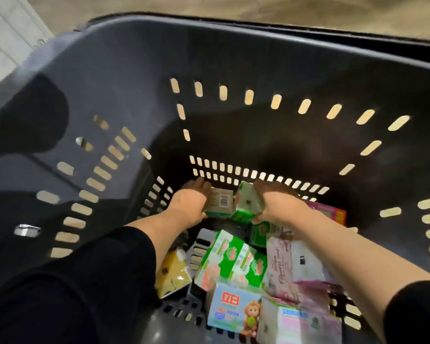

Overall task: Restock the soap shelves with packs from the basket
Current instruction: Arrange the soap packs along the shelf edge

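From the head camera I look down into a deep grey basket [139, 78] with slotted walls. Both arms reach to its bottom, each in a black sleeve [90, 274] pushed up from the forearm.

My left hand [191, 203] is on a beige pack with a barcode [220, 201] at the far end of the basket; the fingers go over its far edge and the thumb is under its near edge, so the hand holds it. My right hand [274, 202] grips a green and white soap pack [246, 203], fingers curled over its top and thumb at its lower corner. The two packs are just beside each other.

Nearer to me lie more packs on the basket floor: a double green pack [233, 259], a yellow pack [174, 271] under my left forearm, a pale pack with the words "Flowers soap" [296, 264], and a light blue pack with a monkey picture [233, 311].
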